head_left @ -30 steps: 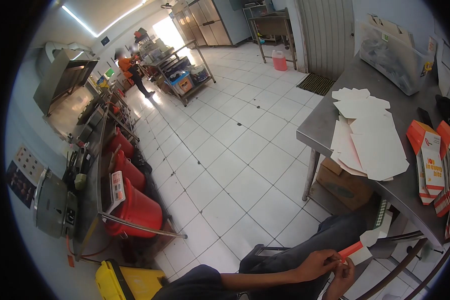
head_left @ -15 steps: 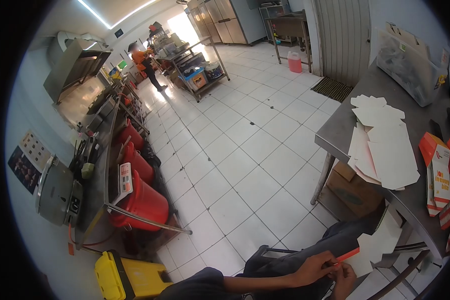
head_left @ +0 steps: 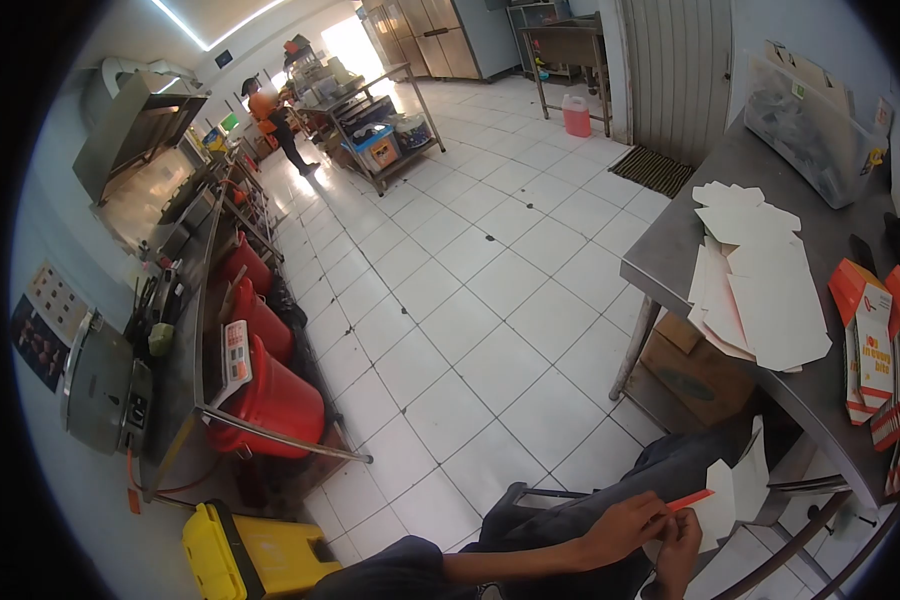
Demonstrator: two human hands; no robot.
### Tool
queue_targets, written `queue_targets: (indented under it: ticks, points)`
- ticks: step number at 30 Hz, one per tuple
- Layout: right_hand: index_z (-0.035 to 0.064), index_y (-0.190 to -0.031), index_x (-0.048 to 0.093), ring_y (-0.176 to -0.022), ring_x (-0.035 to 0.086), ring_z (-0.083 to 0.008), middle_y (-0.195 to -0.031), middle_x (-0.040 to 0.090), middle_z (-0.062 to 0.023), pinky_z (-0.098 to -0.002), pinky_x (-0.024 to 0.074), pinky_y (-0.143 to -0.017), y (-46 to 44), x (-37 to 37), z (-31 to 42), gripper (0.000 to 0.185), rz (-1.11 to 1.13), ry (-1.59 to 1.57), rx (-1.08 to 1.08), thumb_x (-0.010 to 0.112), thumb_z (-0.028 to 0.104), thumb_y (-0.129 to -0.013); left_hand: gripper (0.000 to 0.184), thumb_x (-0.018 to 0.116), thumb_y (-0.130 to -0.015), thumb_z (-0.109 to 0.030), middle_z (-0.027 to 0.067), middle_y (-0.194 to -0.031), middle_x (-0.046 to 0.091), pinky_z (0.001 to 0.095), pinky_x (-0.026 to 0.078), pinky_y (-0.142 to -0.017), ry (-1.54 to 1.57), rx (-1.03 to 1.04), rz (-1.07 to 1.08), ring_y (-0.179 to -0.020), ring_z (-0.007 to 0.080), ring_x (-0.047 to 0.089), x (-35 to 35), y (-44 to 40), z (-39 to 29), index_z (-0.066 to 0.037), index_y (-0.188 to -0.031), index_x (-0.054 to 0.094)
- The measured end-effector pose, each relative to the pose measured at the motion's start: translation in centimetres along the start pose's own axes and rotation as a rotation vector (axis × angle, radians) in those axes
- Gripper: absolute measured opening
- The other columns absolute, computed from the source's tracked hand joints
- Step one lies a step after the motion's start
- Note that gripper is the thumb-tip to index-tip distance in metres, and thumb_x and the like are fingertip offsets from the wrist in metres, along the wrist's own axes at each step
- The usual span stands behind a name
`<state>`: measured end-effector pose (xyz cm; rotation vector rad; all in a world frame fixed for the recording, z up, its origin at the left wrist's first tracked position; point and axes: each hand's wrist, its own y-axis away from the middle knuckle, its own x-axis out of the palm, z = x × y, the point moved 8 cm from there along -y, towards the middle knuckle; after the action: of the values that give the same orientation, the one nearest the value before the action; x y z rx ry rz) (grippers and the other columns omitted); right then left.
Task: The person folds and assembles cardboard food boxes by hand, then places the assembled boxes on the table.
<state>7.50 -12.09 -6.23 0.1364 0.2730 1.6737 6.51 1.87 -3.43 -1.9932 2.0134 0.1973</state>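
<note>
Near the bottom of the head view, I have a partly folded cardboard carton [head_left: 722, 508] over my lap, white inside with a red-orange strip along one edge. My left hand [head_left: 626, 527] reaches across from the left and pinches that edge. Close beside it, my right hand [head_left: 678, 546] has its fingers curled on the same edge. The fingertips of both hands are nearly together, and part of the carton is hidden behind them. To the right, a pile of flat white cartons [head_left: 775, 300] lies on the metal table [head_left: 660, 250].
Folded orange-and-white cartons [head_left: 870, 345] stand on the table's right, near a clear plastic bin [head_left: 810, 130]. A cardboard box [head_left: 695, 375] sits underneath. Red buckets [head_left: 275, 395] and a yellow bin [head_left: 260, 555] are at left. Another person [head_left: 275, 122] stands by a far shelf cart.
The whole view has shifted slightly. Both hands stay on the carton's edge, and the white panels beyond them have tilted a little.
</note>
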Motion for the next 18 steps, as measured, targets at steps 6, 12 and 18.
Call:
queue_targets:
  ticks: [6,12,18]
  points:
    - [-0.0015,-0.099,0.063,-0.082,0.064,-0.0132,-0.09,0.067,-0.006,-0.0292,0.0524,-0.075,-0.3,-0.5,-0.6,0.007,0.0,0.078,-0.007,0.065,0.001,-0.092,0.014,0.067,-0.094,-0.011,0.0113,-0.094,0.061,0.0422,0.054,-0.071,-0.116,0.107,0.024,-0.08,0.0338,0.064,-1.3,-1.2,-1.5,-0.005,-0.106,0.067]
    - [-0.001,-0.091,0.069,-0.078,0.068,-0.0227,-0.081,0.07,-0.0092,-0.0348,0.0528,-0.076,-1.5,-0.5,-1.9,0.007,0.076,0.178,0.043,0.071,0.004,-0.087,0.012,0.066,-0.096,-0.012,0.0129,-0.095,0.061,0.0433,0.055,-0.073,-0.105,0.075,0.116,-0.082,0.0353,0.065,-1.0,-0.8,-0.3,-0.004,-0.105,0.064]
    - [-0.0031,-0.107,0.066,-0.097,0.069,-0.0349,-0.107,0.07,-0.0197,-0.0416,0.0517,-0.085,-0.7,1.0,5.1,0.022,-0.14,0.564,-0.125,0.071,0.006,-0.087,0.023,0.066,-0.095,-0.015,0.0154,-0.098,0.063,0.0446,0.055,-0.077,-0.115,-0.155,0.212,-0.088,0.0373,0.068,-1.9,-2.8,1.8,-0.003,-0.109,0.053]
